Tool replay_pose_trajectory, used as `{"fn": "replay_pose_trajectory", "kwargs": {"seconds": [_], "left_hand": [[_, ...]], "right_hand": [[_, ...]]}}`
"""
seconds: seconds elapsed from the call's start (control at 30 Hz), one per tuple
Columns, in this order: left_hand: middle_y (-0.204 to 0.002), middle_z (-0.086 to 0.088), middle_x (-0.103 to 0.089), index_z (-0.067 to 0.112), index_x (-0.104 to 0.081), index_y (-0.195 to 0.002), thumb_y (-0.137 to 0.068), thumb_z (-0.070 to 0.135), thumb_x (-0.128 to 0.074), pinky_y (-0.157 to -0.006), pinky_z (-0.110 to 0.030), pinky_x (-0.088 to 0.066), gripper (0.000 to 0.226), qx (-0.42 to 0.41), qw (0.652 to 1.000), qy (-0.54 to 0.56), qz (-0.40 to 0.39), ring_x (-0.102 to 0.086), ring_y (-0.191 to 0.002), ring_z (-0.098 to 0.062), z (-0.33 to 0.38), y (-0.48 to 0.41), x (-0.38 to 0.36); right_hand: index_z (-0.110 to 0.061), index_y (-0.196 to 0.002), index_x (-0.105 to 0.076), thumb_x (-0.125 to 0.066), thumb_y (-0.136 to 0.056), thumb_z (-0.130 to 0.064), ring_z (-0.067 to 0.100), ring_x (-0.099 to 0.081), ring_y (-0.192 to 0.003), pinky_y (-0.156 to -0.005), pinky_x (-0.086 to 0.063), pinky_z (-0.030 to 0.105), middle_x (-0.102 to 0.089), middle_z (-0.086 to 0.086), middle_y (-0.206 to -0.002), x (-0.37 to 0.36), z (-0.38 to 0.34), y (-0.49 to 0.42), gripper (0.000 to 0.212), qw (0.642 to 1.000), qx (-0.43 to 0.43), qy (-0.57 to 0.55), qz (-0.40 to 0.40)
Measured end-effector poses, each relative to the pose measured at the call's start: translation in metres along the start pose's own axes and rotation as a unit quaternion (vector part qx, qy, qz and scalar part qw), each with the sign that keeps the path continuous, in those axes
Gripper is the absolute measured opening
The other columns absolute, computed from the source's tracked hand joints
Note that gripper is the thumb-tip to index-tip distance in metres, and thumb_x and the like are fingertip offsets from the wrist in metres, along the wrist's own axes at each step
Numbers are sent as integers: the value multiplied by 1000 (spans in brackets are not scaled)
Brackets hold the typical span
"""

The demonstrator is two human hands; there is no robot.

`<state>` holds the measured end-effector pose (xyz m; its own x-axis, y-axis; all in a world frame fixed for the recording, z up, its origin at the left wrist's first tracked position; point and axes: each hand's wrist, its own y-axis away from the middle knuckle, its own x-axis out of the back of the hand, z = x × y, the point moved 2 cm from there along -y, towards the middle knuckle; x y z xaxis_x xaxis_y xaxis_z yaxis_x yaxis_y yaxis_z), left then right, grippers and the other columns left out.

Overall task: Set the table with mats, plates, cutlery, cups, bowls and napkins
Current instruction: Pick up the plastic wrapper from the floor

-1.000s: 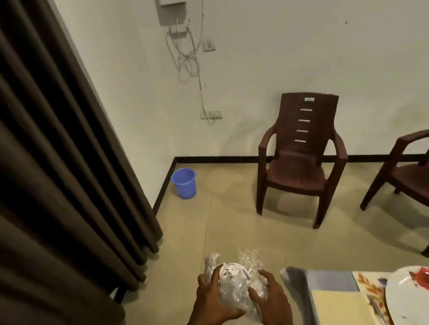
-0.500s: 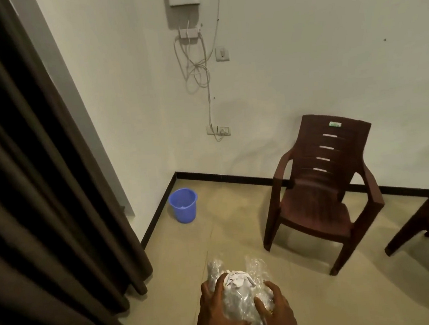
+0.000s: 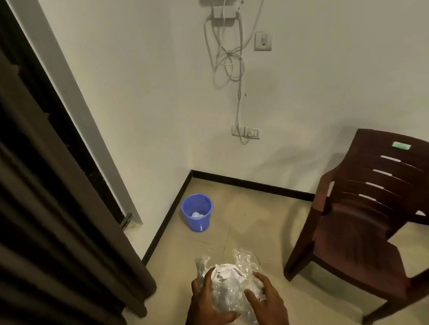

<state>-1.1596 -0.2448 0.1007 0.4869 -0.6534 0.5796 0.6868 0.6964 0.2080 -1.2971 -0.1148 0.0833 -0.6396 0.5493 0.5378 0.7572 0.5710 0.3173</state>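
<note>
Gone from view, the table, and the blue bucket (image 3: 198, 212) looms nearer; left hand (image 3: 206, 307) and right hand (image 3: 267, 304) both curl round the plastic bundle (image 3: 227, 284) between them, bucket ahead, slightly nearer the left hand.

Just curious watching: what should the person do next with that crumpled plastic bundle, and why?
Probably step toward the blue bucket and drop the plastic bundle in: left hand and right hand grip it, and the bucket already holds crumpled white scraps.
</note>
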Motion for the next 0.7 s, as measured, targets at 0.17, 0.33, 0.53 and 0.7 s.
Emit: {"fn": "replay_pose_trajectory", "kwargs": {"seconds": [0.17,0.33,0.53,0.7], "left_hand": [[-127,12,-23,55,-9,-135,-43,70,-80,-81,-12,-47,117,27,1000,-4,11,-46,-110,-8,-12,-75,14],[-133,7,-23,52,-4,-137,-34,87,-68,-70,-4,-44,125,58,998,0,24,-41,-109,-6,-11,-162,26],[-129,6,-24,53,-8,-137,-40,78,-78,-89,-16,-44,122,74,996,29,37,-39,-111,-7,-23,-259,29],[-129,5,-26,49,-7,-139,-38,83,-73,-95,-19,-43,125,103,993,34,50,-39,-116,-11,-68,-340,20]], "right_hand": [[-62,-121,-42,-66,-79,-49,5,-60,-102,-91,-49,33,-62,-18,-116,-20,-27,-79,50,999,5,-4,-51],[-56,-132,-41,-67,-78,-49,6,-60,-102,-90,-48,30,-59,-13,-119,-27,-55,-172,61,996,16,13,-89],[-59,-128,-33,-65,-72,-54,6,-65,-97,-91,-51,32,-64,-15,-116,-43,-74,-280,65,992,19,30,-125],[-52,-130,-40,-67,-70,-55,3,-64,-95,-90,-51,31,-64,-16,-118,-80,-76,-367,65,988,32,51,-144]]}}
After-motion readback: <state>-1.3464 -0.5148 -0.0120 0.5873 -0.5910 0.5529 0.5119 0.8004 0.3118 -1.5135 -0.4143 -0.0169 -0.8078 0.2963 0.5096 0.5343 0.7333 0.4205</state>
